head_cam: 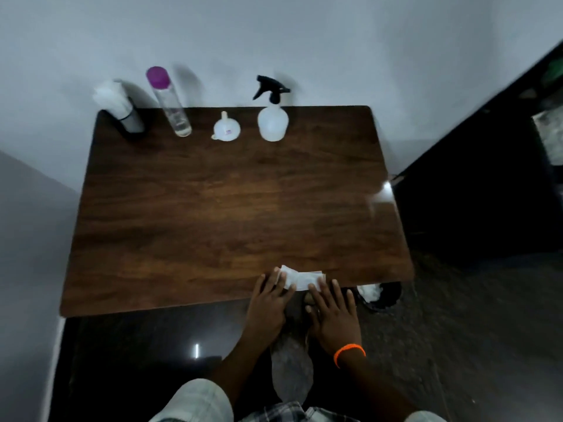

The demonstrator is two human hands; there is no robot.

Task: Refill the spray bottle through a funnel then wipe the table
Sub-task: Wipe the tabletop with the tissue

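Both hands lie flat, fingers straight, at the table's lower edge: the left hand and right hand press a crumpled white tissue. Upper centre stands the translucent spray bottle, black trigger on, beside a white funnel.

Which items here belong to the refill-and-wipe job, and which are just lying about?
Job: spray bottle, funnel, purple-capped bottle, tissue under the left hand and right hand, table.

Lying about: tissue holder at the far left, bin on the floor.
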